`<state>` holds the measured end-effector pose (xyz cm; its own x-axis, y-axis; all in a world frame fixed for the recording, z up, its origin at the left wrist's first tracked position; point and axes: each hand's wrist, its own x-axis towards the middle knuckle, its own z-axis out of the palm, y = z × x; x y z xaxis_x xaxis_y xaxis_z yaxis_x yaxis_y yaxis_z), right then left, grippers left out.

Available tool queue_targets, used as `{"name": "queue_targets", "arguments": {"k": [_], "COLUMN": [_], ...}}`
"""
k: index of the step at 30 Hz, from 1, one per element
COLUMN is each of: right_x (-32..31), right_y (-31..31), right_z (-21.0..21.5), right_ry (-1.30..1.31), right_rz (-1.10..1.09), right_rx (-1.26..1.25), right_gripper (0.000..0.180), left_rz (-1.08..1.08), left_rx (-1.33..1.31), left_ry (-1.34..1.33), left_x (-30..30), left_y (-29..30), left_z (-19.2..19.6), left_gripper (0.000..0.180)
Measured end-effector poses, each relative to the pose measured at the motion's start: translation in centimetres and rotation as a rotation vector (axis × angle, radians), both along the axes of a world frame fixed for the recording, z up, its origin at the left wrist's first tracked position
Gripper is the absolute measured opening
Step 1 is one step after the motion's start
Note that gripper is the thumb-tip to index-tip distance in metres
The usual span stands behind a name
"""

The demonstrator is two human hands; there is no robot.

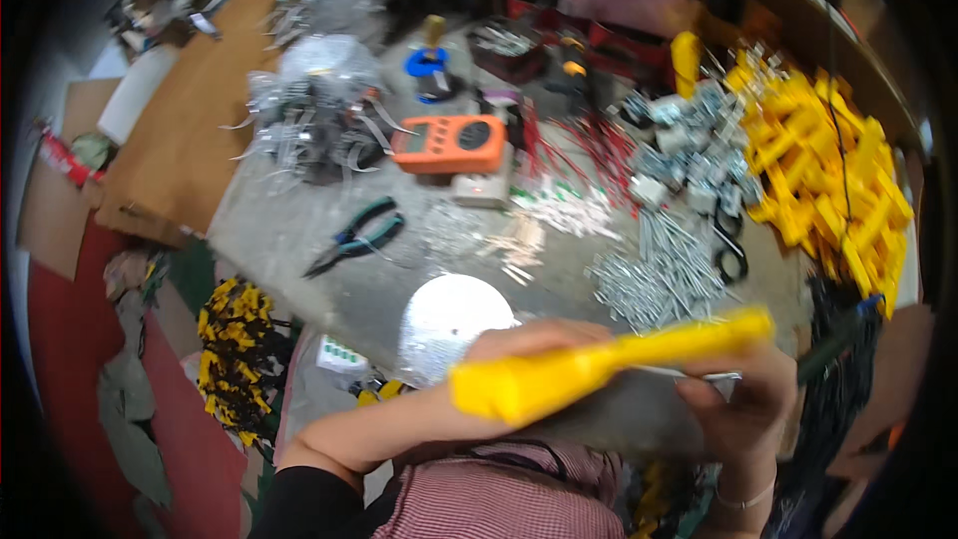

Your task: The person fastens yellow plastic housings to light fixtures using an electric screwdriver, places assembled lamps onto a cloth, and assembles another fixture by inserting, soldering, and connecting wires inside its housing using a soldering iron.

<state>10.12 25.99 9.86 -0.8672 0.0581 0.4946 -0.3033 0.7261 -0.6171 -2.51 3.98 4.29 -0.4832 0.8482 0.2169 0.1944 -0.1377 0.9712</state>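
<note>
I see the bench (299, 230), grey top, crowded. Far right on it: big heap of yellow parts (828, 175). Left of that, a cluster of grey metal blocks (679, 145), with a pile of screws (659, 274) below them. Back left: a mound of silver clips (309, 125). Centre: orange meter (449, 143), red wires (589, 150) beside it on the right. Green-handled pliers (357, 237) lie left of centre, apart from the hands. White disc (449, 324) sits at the near edge, just above the left forearm.

Near the camera: a long yellow piece (599, 364), blurred, runs across the frame at a slight upward tilt to the right. Left hand (529, 341) lies behind its thick left end, touching it; I cannot tell whether the fingers close round it. Right hand (733, 404) sits under the thin right end, fingers curled together, pinching what looks like a thin metal pin (689, 373) just below the yellow piece. Both hands hover at the bench's near edge.
</note>
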Motion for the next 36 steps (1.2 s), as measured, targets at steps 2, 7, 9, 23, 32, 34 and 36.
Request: {"name": "queue_targets", "arguments": {"k": [2,7,9,23,32,34,36], "right_x": [1.6,1.2,1.3,-2.8,-2.5,-1.8,-0.5], "right_y": [-0.2,-2.6,-1.7,-4.9,-3.1,-2.9,-2.7], "right_z": [-0.4,-1.1,-1.4,2.4,2.1,3.1,3.8], "right_ry": [0.036,0.007,-0.062,0.207,0.078,-0.103,0.023], "right_rz": [-0.032,-0.329,-0.268,-0.130,-0.063,-0.035,-0.165], "right_rx": [-0.140,-0.600,-0.566,-0.151,-0.066,0.099,0.332], "right_gripper": [0.021,0.051,0.056,0.020,0.020,0.019,0.022], "left_rz": [-0.023,-0.064,-0.029,0.148,0.279,0.222,0.173], "left_rx": [0.219,0.284,0.307,0.184,0.012,-0.034,-0.138], "left_ry": [0.020,-0.114,-0.106,-0.296,0.194,0.194,0.232], "left_x": [0.6,1.5,2.0,1.4,1.2,0.4,-1.0], "left_y": [1.6,2.6,2.5,3.1,2.9,2.3,1.2], "left_z": [-0.9,-1.1,-2.1,0.0,2.1,2.3,3.2], "left_gripper": [0.032,0.033,0.041,0.052,0.048,0.044,0.040]}}
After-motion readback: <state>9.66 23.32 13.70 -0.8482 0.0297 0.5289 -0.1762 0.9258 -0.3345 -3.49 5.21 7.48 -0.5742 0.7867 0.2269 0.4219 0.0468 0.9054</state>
